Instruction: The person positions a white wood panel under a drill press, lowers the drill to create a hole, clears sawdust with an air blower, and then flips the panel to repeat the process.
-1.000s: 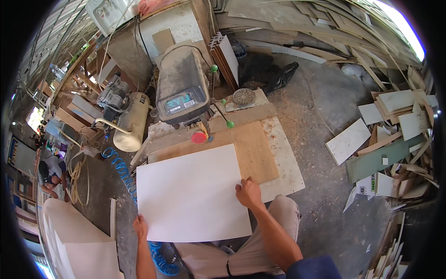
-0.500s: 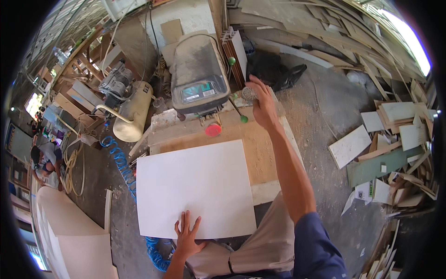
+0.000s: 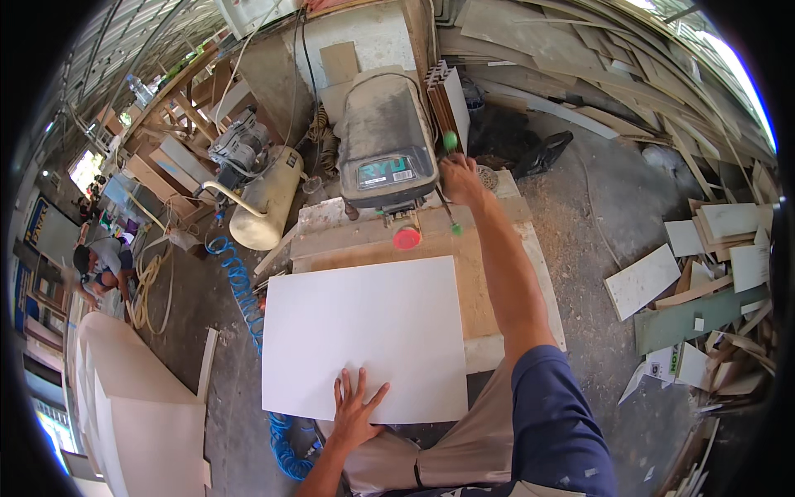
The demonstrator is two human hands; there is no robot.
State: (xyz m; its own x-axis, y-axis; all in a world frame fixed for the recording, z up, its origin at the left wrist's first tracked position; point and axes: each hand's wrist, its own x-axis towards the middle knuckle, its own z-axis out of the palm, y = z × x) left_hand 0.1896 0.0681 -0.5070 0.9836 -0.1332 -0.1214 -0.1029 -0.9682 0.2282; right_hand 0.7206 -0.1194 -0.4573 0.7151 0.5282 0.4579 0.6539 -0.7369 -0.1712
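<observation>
A white board (image 3: pixel 364 331) lies flat on the wooden worktable (image 3: pixel 484 273), its near edge over my lap. My left hand (image 3: pixel 358 414) rests on the board's near edge, fingers spread and the thumb low at the edge. Reaching forward, my right hand (image 3: pixel 462 178) is closed at the side of a bench drill press (image 3: pixel 387 124), around its feed lever. Two green knobs (image 3: pixel 450 141) of that lever show, one above the hand and one below. The drill press has a dusty dark housing and a red button (image 3: pixel 407 238). My right fingertips are partly hidden.
A cream air compressor (image 3: pixel 267 199) stands left of the drill press, with a blue coiled hose (image 3: pixel 236 269) beside the table. Wood offcuts (image 3: pixel 704 282) pile up at the right. Large curved sheets (image 3: pixel 153 414) lie at the lower left. A person (image 3: pixel 108 261) bends down farther left.
My right hand has gone from open fingers beside the drill press to closed on its lever. The left hand stays on the board. The whole view has shifted slightly.
</observation>
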